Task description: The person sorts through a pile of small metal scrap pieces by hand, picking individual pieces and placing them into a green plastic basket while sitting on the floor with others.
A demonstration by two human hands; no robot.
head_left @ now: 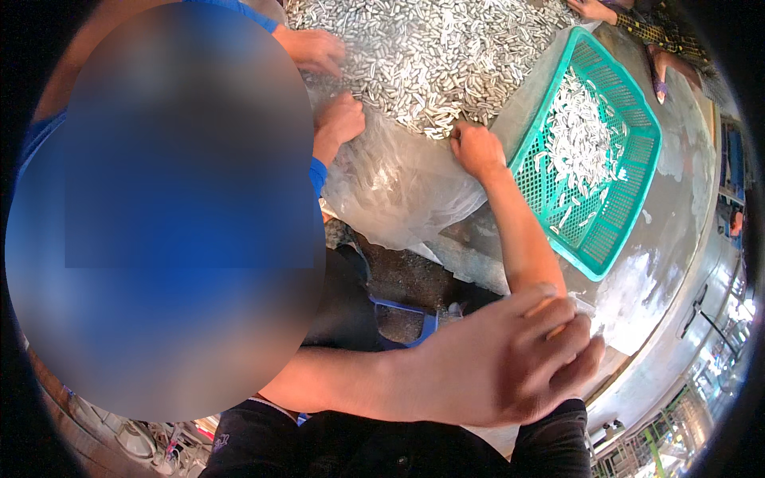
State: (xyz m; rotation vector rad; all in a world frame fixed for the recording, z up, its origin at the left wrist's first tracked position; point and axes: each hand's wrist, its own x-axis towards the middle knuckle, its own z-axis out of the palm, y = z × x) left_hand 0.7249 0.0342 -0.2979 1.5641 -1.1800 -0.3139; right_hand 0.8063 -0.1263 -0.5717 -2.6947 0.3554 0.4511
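Presumably for reach, pale pieces (pixel 430 68) are lying at twelve o'clock by the right hand (pixel 480 151), it and the left hand (pixel 518 358) curling narrowly, grip contents indiscernible.

Far: silvery pieces (pixel 446 60), glossy, catching light! | Centre: clear sheet (pixel 390 191), crinkled, shiny plastic | Right: green basket (pixel 644 147), smooth plastic; grey tabletop (pixel 677 171), wet-looking sheen | Near: black cloth (pixel 374 454), matt

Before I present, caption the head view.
Right hand at the edge of silvery oblong pieces, beside a perforated green plastic basket.
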